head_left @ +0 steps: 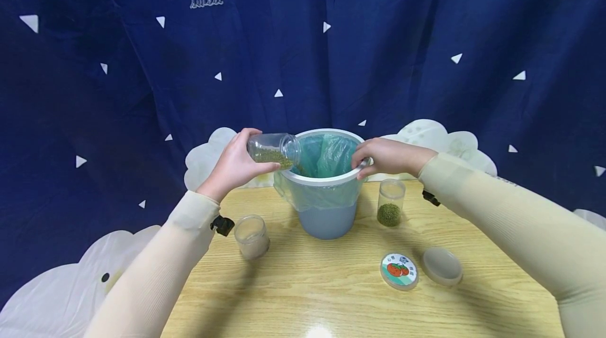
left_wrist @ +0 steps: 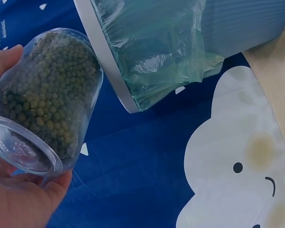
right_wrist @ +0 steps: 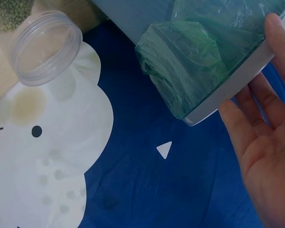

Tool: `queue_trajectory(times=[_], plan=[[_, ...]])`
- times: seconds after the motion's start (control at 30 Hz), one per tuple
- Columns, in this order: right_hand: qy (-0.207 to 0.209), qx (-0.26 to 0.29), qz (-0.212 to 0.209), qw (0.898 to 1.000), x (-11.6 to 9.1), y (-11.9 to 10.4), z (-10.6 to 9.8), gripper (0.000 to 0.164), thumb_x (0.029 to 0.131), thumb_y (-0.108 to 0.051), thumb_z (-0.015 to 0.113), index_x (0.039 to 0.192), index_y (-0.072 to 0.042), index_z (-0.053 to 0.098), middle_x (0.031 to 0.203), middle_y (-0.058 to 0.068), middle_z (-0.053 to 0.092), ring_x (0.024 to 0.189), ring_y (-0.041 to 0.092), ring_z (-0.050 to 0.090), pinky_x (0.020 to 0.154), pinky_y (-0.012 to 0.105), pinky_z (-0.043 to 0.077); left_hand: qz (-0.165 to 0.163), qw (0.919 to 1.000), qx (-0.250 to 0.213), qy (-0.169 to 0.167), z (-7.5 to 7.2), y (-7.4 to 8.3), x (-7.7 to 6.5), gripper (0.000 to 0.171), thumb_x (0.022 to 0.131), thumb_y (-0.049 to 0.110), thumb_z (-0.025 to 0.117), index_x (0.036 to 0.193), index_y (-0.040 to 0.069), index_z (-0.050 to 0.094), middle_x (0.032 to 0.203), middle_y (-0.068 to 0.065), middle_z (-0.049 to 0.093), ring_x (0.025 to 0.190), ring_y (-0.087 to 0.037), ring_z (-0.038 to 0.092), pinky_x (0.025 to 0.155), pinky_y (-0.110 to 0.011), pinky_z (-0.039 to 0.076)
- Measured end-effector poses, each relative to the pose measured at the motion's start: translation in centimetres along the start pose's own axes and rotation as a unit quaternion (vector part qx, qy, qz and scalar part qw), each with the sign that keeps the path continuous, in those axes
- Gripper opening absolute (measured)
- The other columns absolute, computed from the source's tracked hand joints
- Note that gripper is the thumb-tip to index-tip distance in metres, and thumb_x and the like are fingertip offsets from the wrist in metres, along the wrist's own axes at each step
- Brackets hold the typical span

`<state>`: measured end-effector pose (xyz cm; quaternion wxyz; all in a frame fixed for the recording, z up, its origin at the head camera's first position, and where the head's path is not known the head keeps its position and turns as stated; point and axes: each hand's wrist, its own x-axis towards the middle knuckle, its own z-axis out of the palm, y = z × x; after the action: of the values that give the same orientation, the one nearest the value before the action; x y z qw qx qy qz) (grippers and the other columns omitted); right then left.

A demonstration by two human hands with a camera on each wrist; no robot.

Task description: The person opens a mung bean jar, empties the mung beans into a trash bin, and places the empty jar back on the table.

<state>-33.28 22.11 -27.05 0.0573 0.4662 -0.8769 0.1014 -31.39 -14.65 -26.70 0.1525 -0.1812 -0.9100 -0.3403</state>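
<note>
My left hand (head_left: 236,163) grips a clear jar (head_left: 267,142) of small green beans, tipped on its side with its mouth at the left of a bin's white rim (head_left: 326,181). In the left wrist view, beans (left_wrist: 50,88) lie along the jar's wall, with fingers and thumb around it. My right hand (head_left: 389,155) holds the right side of that rim. The right wrist view has fingers and thumb on either side of the rim (right_wrist: 213,102). A green plastic bag (head_left: 331,151) lines the blue-grey bin (head_left: 329,222) and folds over its outside.
Right of the bin stands an open jar (head_left: 391,191) partly filled with green beans. At the left is another clear jar (head_left: 252,238). Two round lids, one with a tomato picture (head_left: 399,272) and one plain (head_left: 442,266), lie at the front right. A dark blue curtain (head_left: 303,64) hangs behind the wooden table (head_left: 303,280).
</note>
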Motion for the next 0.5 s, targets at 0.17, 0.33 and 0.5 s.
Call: queue_trajectory(times=[0.17, 0.33, 0.5], plan=[[0.0, 0.002, -0.002, 1.0, -0.04, 0.09, 0.06, 0.012, 0.085, -0.021, 0.083, 0.089, -0.014, 0.073, 0.089, -0.003, 0.068, 0.087, 0.017, 0.064, 0.084, 0.041, 0.056, -0.006, 1.0, -0.003, -0.001, 0.06, 0.09, 0.05, 0.09, 0.073, 0.037, 0.092, 0.144, 0.008, 0.045, 0.139, -0.017, 0.054, 0.122, -0.034, 0.057, 0.103, -0.051, 0.05], [-0.001, -0.003, 0.0, 1.0, -0.1, 0.12, 0.08, 0.012, 0.085, -0.021, 0.083, 0.089, -0.014, 0.073, 0.089, -0.003, 0.068, 0.087, 0.017, 0.064, 0.083, 0.041, 0.056, -0.008, 0.9999, -0.006, 0.001, 0.16, 0.12, 0.15, 0.091, 0.074, 0.038, 0.092, 0.146, 0.009, 0.044, 0.141, -0.016, 0.053, 0.123, -0.033, 0.056, 0.103, -0.051, 0.05], [-0.002, -0.008, 0.003, 1.0, -0.06, 0.21, 0.14, 0.012, 0.086, -0.022, 0.082, 0.089, -0.015, 0.073, 0.089, -0.003, 0.068, 0.086, 0.015, 0.063, 0.083, 0.04, 0.055, -0.013, 0.9998, -0.014, 0.0, 0.2, 0.07, 0.26, 0.092, 0.074, 0.039, 0.091, 0.147, 0.009, 0.043, 0.141, -0.015, 0.053, 0.123, -0.033, 0.056, 0.104, -0.051, 0.05]])
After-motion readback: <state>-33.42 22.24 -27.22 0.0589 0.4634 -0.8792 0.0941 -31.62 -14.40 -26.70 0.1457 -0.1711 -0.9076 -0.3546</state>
